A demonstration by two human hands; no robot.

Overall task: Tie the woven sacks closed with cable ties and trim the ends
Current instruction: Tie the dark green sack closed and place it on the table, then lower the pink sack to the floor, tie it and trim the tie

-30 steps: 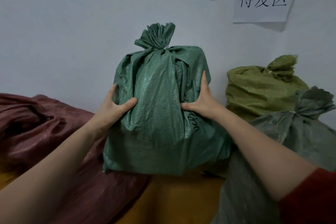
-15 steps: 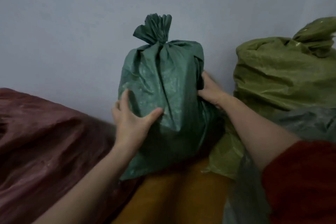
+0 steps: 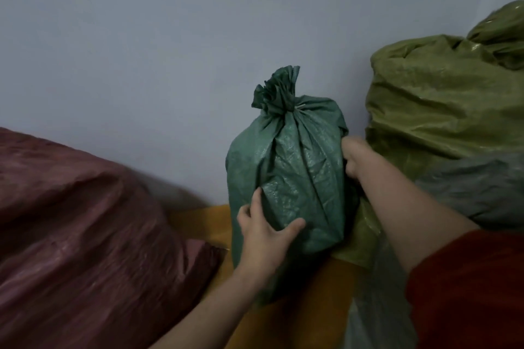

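The green sack (image 3: 292, 178) is stood upright on an orange surface (image 3: 198, 218), close against the wall (image 3: 170, 37), between a red sack (image 3: 85, 235) on the left and an olive sack (image 3: 439, 99) just beside it on the right; a grey sack (image 3: 467, 190) lies nearer, in front of the olive one. The left hand (image 3: 263, 232) is laid flat on the lower front of the green sack, fingers spread and fairly straight, thumb pressed into the weave, nothing being clasped; the right hand (image 3: 358, 160) is set against the sack's right side, but its fingers are hidden between the two sacks, so it cannot be told whether cloth is gripped or merely pushed. The neck (image 3: 283, 109) is gathered tight under a ruffled top; a thin pale line is seen there, too small to be named as a tie. The weave is judged thin, crinkly and somewhat slick, so that flat palms may slide; the filling is judged soft and of moderate weight, since the body is creased around the thumb yet stands by itself. The body is best taken from both sides low down for shifting; the neck, being the firmest part, is best taken for lifting or for trimming work.
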